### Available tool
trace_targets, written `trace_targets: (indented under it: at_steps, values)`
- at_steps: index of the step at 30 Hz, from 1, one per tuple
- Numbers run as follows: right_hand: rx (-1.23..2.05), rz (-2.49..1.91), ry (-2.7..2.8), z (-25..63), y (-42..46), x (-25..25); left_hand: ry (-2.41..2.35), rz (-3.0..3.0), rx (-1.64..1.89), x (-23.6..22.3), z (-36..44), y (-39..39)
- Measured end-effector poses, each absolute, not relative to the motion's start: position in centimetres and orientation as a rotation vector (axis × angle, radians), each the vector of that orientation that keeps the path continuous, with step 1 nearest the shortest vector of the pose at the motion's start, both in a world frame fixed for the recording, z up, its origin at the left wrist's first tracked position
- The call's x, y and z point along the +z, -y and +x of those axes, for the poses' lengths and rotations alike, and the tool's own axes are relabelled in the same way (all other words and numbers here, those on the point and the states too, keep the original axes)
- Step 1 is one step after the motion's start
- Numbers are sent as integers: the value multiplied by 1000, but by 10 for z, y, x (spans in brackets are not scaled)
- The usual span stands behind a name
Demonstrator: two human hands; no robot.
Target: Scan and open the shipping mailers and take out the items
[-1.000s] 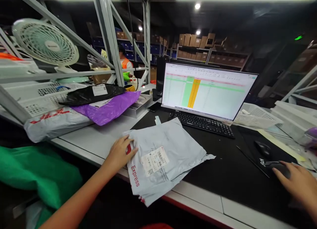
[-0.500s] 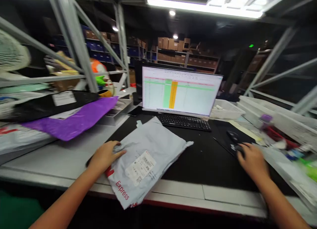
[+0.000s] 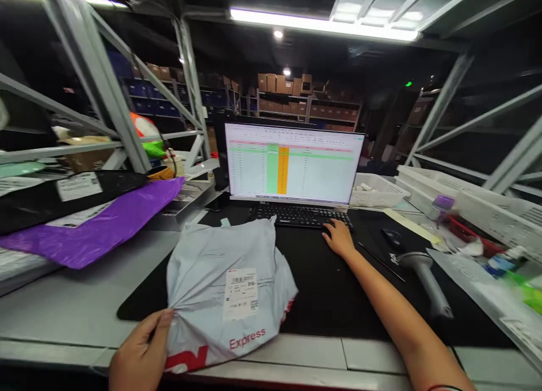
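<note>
A light grey plastic mailing bag (image 3: 203,278) with a white shipping label (image 3: 240,295) and red "Express" print lies over the front of the black mat. My left hand (image 3: 141,346) pinches its lower left edge between thumb and fingers, and creases run from that grip. Over the right end of the black keyboard (image 3: 288,215) is my right hand (image 3: 340,238), fingers apart and holding nothing; whether a fingertip presses a key I cannot tell. Behind the keyboard stands a monitor (image 3: 322,171) showing a spreadsheet with green and orange columns. A grey barcode scanner (image 3: 429,284) rests right of my right forearm.
A purple mailing bag (image 3: 114,227) and a black one (image 3: 38,202) are stacked at left. On the right are a mouse (image 3: 393,238), a thin black stick (image 3: 383,262), white baskets (image 3: 376,192) and a clear plastic bag (image 3: 478,289). Metal frame posts (image 3: 192,80) rise around the desk.
My right hand has left the scanner and moved left to the keyboard. My left hand has shifted down the bag's edge, and the bag has turned, its label now more upright.
</note>
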State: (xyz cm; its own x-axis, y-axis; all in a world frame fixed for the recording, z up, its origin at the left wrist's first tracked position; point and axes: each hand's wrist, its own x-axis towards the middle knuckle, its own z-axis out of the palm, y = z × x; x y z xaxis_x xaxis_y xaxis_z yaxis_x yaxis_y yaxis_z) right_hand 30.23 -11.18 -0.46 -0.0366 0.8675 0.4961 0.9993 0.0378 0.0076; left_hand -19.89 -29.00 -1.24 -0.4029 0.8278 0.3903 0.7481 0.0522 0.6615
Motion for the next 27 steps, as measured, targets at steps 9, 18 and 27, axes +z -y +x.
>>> trace_targets:
  at_steps: [9,18,27]
  values:
    - [-507,-1872,1948,310,104,-20,-2366,2074,1110,16,-194,293]
    - [-589,-1870,2018,310,108,-18,-2198,2343,1035,12,-197,287]
    - [-781,-1926,1857,336,181,16,-1928,2099,1405,19,-197,287]
